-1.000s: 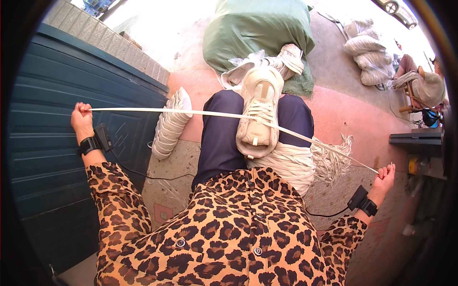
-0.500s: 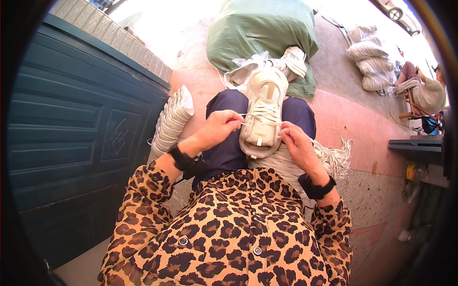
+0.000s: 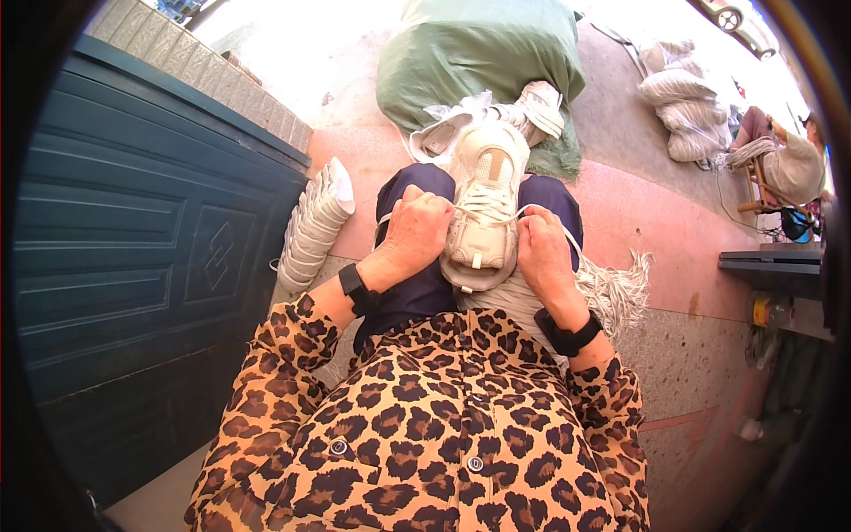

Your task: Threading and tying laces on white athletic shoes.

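One lace (image 3: 487, 214), pinched in my left hand (image 3: 420, 229) and right hand (image 3: 543, 255), crosses the shoe (image 3: 481, 242); I'm likely tightening it, next needing even tension.

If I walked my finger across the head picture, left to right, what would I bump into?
Dark blue panelled door, ridged off-white stack, left hand, cream sneaker, right hand, fringe of off-white laces, plastic bottle.

"And the cream sneaker (image 3: 480, 238)?"
"Sole down between the knees (image 3: 430, 183) — toe pointing away, tan patch on the mesh front, pale pull tab at the near end!"
"The shoelace (image 3: 486, 202)?"
"Off-white, slim, crisscrossing the throat — strands out to either side, both pinched, the right one curving outward and down!"
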The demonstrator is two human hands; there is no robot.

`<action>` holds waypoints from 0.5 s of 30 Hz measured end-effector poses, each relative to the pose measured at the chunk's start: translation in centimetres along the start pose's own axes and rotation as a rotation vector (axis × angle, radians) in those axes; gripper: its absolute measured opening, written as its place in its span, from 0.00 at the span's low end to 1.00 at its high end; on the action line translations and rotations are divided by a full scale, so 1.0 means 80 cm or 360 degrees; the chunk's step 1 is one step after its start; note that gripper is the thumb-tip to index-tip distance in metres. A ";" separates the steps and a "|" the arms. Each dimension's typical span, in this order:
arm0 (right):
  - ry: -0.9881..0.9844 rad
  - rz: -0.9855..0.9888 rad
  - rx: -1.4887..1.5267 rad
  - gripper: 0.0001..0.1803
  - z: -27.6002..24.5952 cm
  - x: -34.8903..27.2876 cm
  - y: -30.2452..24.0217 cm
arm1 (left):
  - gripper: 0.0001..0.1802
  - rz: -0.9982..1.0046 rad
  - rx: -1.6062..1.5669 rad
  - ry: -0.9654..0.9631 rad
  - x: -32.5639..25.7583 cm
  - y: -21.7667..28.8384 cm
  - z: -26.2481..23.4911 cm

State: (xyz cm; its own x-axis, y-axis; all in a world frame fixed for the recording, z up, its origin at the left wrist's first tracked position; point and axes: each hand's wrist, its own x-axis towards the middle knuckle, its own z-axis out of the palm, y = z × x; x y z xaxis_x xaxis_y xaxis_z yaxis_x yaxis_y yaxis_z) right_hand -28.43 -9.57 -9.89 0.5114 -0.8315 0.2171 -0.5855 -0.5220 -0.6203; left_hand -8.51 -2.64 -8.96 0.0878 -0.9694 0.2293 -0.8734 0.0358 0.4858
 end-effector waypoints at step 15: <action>-0.0119 -0.0082 -0.0669 0.11 -0.018 -0.004 -0.029 | 0.10 0.0111 0.0372 0.0129 -0.011 0.030 -0.003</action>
State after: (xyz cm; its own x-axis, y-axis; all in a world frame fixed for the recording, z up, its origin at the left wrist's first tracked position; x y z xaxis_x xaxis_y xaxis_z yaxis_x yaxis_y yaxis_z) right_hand -28.14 -8.37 -7.45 0.5820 -0.7942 0.1748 -0.7553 -0.6076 -0.2457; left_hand -10.57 -1.63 -7.79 0.0536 -0.9436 0.3268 -0.9648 0.0355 0.2607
